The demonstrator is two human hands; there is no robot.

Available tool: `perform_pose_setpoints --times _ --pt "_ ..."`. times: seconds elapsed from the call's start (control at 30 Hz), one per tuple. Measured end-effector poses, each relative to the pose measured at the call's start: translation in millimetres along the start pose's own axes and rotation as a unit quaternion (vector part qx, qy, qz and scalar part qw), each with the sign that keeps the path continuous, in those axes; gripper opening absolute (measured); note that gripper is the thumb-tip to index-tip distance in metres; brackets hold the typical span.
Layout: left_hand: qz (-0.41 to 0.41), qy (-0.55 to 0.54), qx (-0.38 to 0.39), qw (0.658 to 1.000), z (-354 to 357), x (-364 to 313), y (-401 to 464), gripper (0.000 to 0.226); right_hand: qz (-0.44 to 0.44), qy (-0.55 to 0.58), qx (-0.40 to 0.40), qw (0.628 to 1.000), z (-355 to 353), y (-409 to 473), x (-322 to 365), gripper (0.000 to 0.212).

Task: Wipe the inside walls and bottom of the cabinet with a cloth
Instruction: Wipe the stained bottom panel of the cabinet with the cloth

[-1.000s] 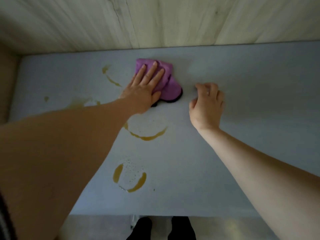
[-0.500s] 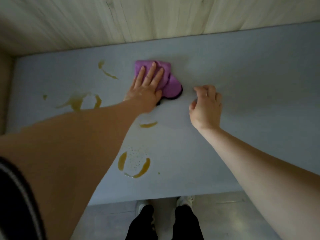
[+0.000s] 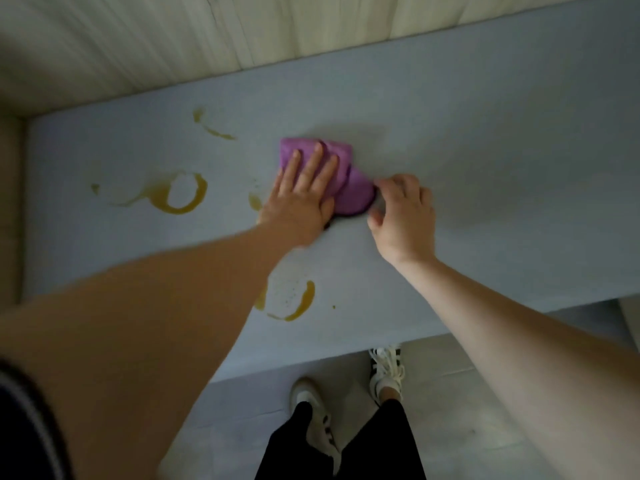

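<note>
While I work the grey cabinet bottom (image 3: 485,168), the biggest thing in view, wiping well means flat pressure and overlapping passes toward the spills, I judge. Back wall (image 3: 242,36), pale wood grain, runs along 12 o'clock; left wall (image 3: 10,209) closes off 9 o'clock; front edge sits at 6 o'clock above my shoes on the floor. Open room is widest toward 3 o'clock, bare grey, no stains visible there. Yellow ring stain (image 3: 180,195) lies at 9 o'clock of the cloth, well apart; a second ring (image 3: 294,303) at 6 o'clock near the front edge; a thin streak (image 3: 211,128) at 10 o'clock near the back wall. Purple cloth (image 3: 349,188) sits bunched mid-floor. My left hand (image 3: 301,195) presses it flat, fingers straight. My right hand (image 3: 403,213) is curled at the cloth's 3 o'clock corner, seemingly pinching it; blur leaves that unsure. Next sweep should probably go to 9 o'clock, stopping short of the left wall.
</note>
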State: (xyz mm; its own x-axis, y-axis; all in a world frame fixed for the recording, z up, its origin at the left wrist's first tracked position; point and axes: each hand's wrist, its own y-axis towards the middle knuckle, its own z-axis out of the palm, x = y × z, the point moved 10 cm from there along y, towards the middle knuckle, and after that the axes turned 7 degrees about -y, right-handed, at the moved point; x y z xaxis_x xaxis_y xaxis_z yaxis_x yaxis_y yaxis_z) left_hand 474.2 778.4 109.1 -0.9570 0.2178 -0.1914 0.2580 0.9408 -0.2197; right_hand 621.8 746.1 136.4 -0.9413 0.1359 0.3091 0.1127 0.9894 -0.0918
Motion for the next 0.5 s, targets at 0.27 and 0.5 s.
perform_pose_setpoints --times 0.27,0.5 --pt "-0.078 -0.056 0.005 0.995 12 -16 -35 0.064 0.009 -0.012 -0.003 1.0 -2 -30 -12 0.04" --pt "-0.01 -0.03 0.044 0.999 27 -41 -70 0.063 0.011 -0.02 -0.008 1.0 -4 -49 -25 0.041"
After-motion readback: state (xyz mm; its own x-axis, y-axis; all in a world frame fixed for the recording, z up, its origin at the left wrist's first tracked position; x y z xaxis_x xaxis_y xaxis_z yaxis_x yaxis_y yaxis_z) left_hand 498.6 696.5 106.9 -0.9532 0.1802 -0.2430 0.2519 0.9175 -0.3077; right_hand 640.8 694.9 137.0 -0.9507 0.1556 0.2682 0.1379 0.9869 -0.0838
